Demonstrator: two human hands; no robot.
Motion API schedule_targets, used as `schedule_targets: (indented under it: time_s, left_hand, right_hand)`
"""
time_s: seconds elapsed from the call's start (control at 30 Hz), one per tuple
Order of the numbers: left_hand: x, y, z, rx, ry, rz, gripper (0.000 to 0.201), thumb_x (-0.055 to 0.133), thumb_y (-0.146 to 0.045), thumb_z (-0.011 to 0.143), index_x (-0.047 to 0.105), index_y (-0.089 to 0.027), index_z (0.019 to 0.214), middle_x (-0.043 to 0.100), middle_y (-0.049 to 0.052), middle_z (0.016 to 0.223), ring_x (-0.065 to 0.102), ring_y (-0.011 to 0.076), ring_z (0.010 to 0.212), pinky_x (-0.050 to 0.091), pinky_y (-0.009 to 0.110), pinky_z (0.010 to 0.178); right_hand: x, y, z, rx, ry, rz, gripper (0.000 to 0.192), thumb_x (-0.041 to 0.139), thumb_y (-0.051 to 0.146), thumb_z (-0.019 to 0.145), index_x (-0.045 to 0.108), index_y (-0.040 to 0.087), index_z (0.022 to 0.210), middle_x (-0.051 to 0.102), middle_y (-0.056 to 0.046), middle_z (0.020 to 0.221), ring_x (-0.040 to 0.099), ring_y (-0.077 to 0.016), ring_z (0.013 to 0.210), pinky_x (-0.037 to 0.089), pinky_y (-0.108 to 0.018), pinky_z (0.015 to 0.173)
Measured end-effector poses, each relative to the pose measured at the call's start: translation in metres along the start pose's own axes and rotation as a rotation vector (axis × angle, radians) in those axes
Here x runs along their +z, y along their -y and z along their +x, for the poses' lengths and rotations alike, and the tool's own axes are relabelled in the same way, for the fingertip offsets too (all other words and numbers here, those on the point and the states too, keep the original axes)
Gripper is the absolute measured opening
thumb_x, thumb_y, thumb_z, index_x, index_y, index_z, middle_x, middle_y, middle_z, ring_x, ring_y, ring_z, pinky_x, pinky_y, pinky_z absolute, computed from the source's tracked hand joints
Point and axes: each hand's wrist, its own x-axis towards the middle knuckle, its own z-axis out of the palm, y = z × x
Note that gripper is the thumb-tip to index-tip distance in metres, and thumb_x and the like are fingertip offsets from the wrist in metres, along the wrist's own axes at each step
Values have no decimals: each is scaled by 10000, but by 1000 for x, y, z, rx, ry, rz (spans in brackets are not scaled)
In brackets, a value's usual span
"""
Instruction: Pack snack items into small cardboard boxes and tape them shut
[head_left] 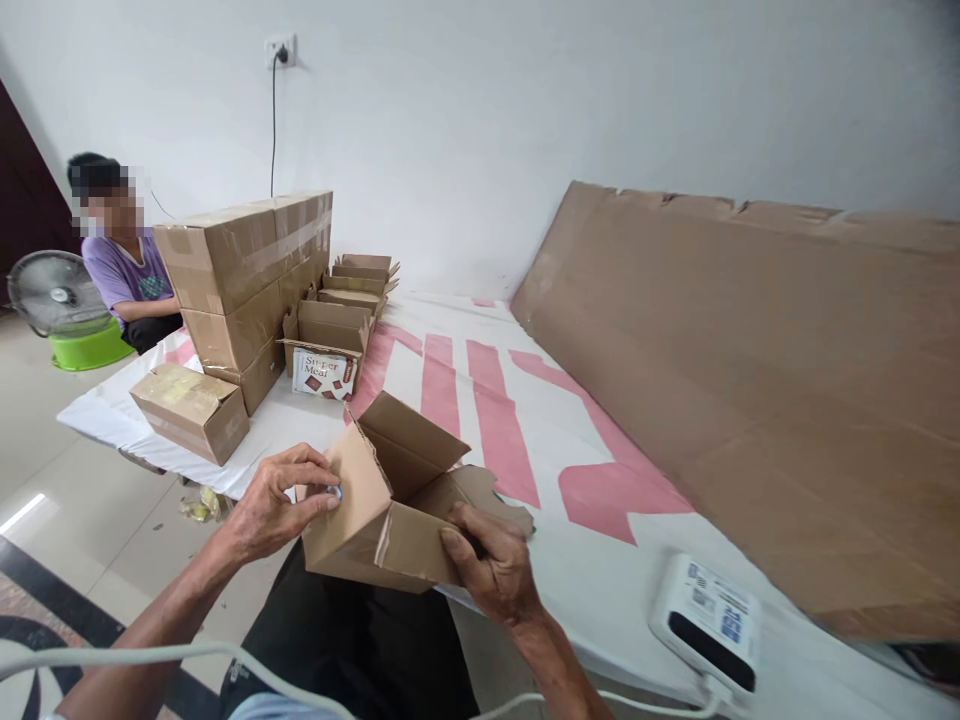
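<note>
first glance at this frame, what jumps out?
Front and centre, the left hand and right hand grip a small open cardboard box at the near table edge. Along the right leans a big flat cardboard sheet against the wall. At far left stands a stack of taped cartons, with a seated person behind it.
</note>
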Motion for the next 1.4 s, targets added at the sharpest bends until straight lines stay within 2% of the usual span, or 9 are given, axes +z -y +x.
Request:
schedule_targets:
  time_s: [0.23,0.43,0.6,0.9,1.1,1.4]
  left_hand:
    - [1,-5,1,-9,-8,23,113,733,-223,915,846,-222,922,748,79,969,704,194,849,540,314,772]
    - [1,-9,2,-142,-34,-69,53,768,-214,795,817,-226,811,730,42,857,661,162,735,539,287,681]
    - [1,-8,3,-250,-38,-60,79,753,-158,713,778,-220,756,730,26,833,682,170,762,570,290,717]
    - [2,-3,1,-330,-34,-32,111,692,-155,680,754,-220,744,738,21,826,682,176,755,575,307,741]
    - [6,0,2,-329,-31,-56,114,673,-149,682,742,-215,744,740,24,823,690,177,764,580,307,755]
    - [8,-2,1,-294,-51,-46,136,647,-122,680,726,-212,743,726,11,817,684,168,776,592,295,771]
  right_hand:
    - [1,-3,-3,-29,0,2,403,539,372,1061,502,232,685,467,41,604,469,-119,527,354,-272,514]
    - [2,0,-2,-45,-3,6,363,558,338,1040,505,239,695,471,39,601,468,-132,527,350,-282,513]
    - [3,2,-2,-45,25,-38,389,537,377,1056,494,246,692,475,34,602,484,-136,529,362,-281,511]
    - [6,3,-3,-66,20,-42,361,568,341,1040,505,239,699,489,36,606,492,-133,531,369,-278,515]
    - [5,4,-4,-33,43,-45,321,583,335,1019,546,240,715,530,19,623,525,-147,554,395,-283,527]
    - [6,5,-4,-38,44,-46,343,571,342,1027,512,243,704,488,30,610,491,-137,538,367,-282,512]
